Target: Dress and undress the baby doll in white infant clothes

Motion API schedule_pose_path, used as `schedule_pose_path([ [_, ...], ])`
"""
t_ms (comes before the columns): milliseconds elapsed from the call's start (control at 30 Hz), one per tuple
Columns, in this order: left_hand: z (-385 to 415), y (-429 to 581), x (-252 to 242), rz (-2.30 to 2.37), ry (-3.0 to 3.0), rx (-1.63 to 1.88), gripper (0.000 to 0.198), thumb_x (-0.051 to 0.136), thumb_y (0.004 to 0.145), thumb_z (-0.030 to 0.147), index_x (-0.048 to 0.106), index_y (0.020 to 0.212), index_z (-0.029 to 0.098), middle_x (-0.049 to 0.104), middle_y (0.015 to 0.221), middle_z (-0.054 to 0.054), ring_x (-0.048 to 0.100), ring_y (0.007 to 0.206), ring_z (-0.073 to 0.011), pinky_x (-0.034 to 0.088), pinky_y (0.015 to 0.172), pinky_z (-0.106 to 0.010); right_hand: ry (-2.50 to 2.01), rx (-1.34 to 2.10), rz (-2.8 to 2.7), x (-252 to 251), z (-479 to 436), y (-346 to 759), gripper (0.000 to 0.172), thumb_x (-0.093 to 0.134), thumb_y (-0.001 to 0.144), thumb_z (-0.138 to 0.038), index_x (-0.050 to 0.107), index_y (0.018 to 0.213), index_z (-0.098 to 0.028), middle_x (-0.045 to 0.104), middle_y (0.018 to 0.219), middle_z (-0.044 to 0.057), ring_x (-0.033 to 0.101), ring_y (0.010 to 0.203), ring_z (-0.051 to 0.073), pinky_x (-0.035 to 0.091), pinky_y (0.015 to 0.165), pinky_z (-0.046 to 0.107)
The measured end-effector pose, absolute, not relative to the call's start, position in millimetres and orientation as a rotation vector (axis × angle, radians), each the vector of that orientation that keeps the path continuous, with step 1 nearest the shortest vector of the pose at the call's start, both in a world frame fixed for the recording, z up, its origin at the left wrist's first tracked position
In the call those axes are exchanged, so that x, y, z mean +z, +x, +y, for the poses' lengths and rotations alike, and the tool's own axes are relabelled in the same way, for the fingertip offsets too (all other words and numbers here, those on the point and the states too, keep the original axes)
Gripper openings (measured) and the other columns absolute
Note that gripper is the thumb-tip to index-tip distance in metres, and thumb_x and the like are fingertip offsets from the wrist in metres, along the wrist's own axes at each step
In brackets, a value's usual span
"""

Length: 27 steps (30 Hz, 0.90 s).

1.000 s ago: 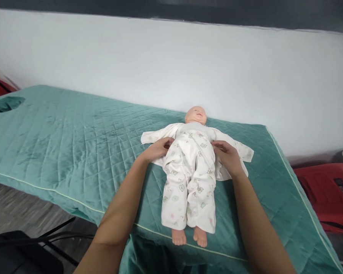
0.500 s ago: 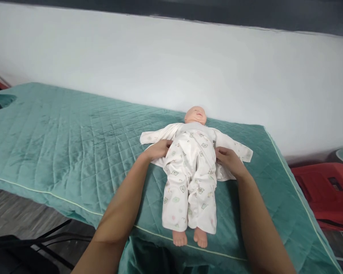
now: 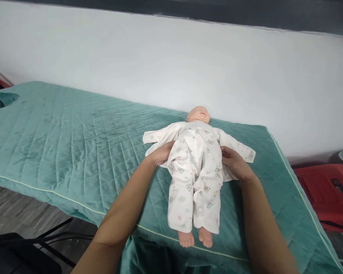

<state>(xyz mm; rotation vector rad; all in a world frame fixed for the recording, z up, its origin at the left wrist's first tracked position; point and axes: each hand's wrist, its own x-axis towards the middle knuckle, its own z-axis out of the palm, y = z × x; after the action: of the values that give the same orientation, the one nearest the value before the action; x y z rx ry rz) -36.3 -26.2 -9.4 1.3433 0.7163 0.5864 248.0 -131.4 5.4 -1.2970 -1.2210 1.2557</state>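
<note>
A baby doll (image 3: pixel 199 114) lies on its back, with its head near the wall and its bare feet toward me. It wears patterned white trousers (image 3: pixel 208 182), pulled up high over its belly. A white long-sleeved top (image 3: pixel 238 146) is spread out to both sides, its sleeves stretched away. My left hand (image 3: pixel 163 153) is closed at the trousers' left side, its fingertips partly hidden by the cloth. On the opposite side my right hand (image 3: pixel 234 161) pinches the edge of the trousers at hip height, over the top's lower flap.
The doll rests on a long bed with a green quilted cover (image 3: pixel 74 152), a face hole (image 3: pixel 2 100) at its far left. Behind it stands a white wall (image 3: pixel 160 61). A red plastic seat (image 3: pixel 328 194) is at the right, a black chair (image 3: pixel 20 253) at the lower left.
The whole view has shifted slightly, so the doll and bed appear a little farther right. Both hands stay at the trousers' sides; the doll's legs look slightly shifted.
</note>
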Motion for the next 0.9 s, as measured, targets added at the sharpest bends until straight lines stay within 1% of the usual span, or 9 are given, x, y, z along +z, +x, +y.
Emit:
schedule_pose_path([
  [67, -26, -36, -12, 0.739, 1.325, 0.598, 0.053, 0.082, 0.065, 0.046, 0.071, 0.109, 0.019, 0.077, 0.094, -0.011, 0.070, 0.097, -0.0299, 0.057, 0.082, -0.044, -1.299, 1.264, -1.213, 5, -131, 247, 0.035, 0.084, 0.068, -0.037, 0.065, 0.092, -0.022, 0.073, 0.095, 0.002, 0.065, 0.085, 0.020, 0.051, 0.079, 0.033],
  [200, -27, -37, -14, 0.756, 1.320, 0.598, 0.056, 0.084, 0.064, 0.047, 0.071, 0.111, 0.020, 0.077, 0.096, -0.011, 0.069, 0.101, -0.0314, 0.058, 0.084, -0.045, -1.342, 1.242, -1.153, 1, -128, 245, 0.032, 0.084, 0.065, -0.034, 0.065, 0.087, -0.021, 0.074, 0.090, 0.002, 0.065, 0.084, 0.020, 0.050, 0.075, 0.032],
  [367, -30, -36, -12, 0.750, 1.251, 0.568, 0.064, 0.084, 0.064, 0.047, 0.067, 0.120, 0.019, 0.077, 0.107, -0.012, 0.068, 0.109, -0.0322, 0.057, 0.092, -0.044, -1.365, 1.221, -1.171, -5, -125, 247, 0.025, 0.079, 0.068, -0.030, 0.065, 0.087, -0.021, 0.072, 0.086, 0.001, 0.063, 0.082, 0.019, 0.048, 0.072, 0.030],
  [533, -33, -35, -6, 0.794, 1.231, 0.545, 0.069, 0.085, 0.062, 0.047, 0.066, 0.123, 0.019, 0.076, 0.113, -0.011, 0.065, 0.117, -0.0328, 0.055, 0.100, -0.042, -1.333, 1.294, -1.204, -6, -127, 248, 0.018, 0.073, 0.073, -0.024, 0.068, 0.090, -0.021, 0.071, 0.086, -0.001, 0.061, 0.082, 0.019, 0.046, 0.076, 0.030],
  [633, -32, -36, -7, 0.789, 1.244, 0.539, 0.069, 0.085, 0.060, 0.048, 0.068, 0.121, 0.020, 0.076, 0.113, -0.011, 0.064, 0.119, -0.0343, 0.055, 0.100, -0.042, -1.309, 1.308, -1.219, -6, -127, 249, 0.016, 0.071, 0.074, -0.024, 0.068, 0.089, -0.022, 0.071, 0.086, -0.001, 0.060, 0.081, 0.019, 0.046, 0.077, 0.031],
  [767, -28, -37, -14, 0.748, 1.252, 0.534, 0.064, 0.081, 0.065, 0.049, 0.068, 0.120, 0.019, 0.076, 0.113, -0.010, 0.065, 0.118, -0.0339, 0.053, 0.102, -0.043, -1.309, 1.272, -1.262, -7, -127, 249, 0.012, 0.071, 0.073, -0.024, 0.066, 0.084, -0.021, 0.067, 0.081, -0.003, 0.057, 0.078, 0.017, 0.045, 0.076, 0.030],
  [900, -26, -38, -16, 0.748, 1.313, 0.544, 0.063, 0.080, 0.066, 0.048, 0.067, 0.121, 0.019, 0.076, 0.113, -0.010, 0.066, 0.117, -0.0326, 0.053, 0.102, -0.043, -1.356, 1.228, -1.298, -6, -125, 247, 0.009, 0.068, 0.072, -0.023, 0.063, 0.080, -0.020, 0.062, 0.073, -0.004, 0.054, 0.073, 0.014, 0.040, 0.069, 0.026],
])
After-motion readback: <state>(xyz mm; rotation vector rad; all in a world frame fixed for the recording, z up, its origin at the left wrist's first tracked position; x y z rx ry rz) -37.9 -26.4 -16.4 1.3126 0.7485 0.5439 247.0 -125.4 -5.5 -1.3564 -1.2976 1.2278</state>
